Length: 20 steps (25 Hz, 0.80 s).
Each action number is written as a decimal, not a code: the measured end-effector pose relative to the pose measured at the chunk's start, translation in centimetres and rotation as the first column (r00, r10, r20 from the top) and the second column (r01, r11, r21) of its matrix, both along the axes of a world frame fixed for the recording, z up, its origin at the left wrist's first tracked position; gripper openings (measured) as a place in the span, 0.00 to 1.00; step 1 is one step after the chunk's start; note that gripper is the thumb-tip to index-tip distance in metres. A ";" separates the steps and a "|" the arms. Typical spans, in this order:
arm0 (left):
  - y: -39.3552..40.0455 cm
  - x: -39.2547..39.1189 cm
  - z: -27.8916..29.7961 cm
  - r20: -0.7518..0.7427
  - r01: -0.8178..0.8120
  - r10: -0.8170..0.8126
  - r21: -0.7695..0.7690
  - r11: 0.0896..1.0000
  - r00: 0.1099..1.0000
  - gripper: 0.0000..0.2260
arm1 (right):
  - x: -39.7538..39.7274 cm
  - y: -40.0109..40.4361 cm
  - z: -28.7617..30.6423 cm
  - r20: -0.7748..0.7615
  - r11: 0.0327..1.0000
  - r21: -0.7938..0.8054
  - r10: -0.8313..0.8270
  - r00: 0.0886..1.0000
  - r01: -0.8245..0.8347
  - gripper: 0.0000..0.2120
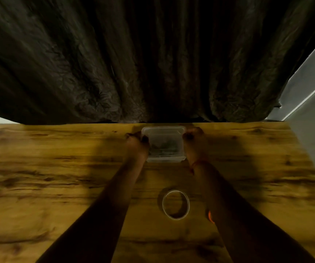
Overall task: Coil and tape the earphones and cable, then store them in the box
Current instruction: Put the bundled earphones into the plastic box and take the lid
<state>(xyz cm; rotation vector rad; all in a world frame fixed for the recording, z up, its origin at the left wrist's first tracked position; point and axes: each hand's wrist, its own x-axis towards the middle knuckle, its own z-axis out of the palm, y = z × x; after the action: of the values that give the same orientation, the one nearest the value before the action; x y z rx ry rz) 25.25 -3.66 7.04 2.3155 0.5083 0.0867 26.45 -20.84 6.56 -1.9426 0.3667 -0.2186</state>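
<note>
A clear plastic box (164, 130) sits at the far edge of the wooden table, with a dark tangle of cable or earphones (163, 148) dimly visible inside it. My left hand (136, 144) grips the box's left side and my right hand (193, 143) grips its right side. A thin red thread is tied around my right wrist. A roll of clear tape (175, 204) lies flat on the table, nearer to me, between my forearms.
The wooden table (58, 177) spreads wide to the left and right. Dark curtains (134, 63) hang just behind its far edge. A pale wall (312, 111) closes off the right side.
</note>
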 end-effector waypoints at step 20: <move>0.9 0.2 -5.4 0.140 0.165 -0.157 -0.048 0.985 0.978 0.22 | -0.6 -0.4 -6.1 0.031 0.998 -0.045 0.056 0.998 -0.054 0.07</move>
<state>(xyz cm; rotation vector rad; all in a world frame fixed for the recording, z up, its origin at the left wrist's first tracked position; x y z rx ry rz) 25.46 -2.79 1.60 2.2646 0.2506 0.1476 25.85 -21.23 0.46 -1.9878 0.2891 -0.2234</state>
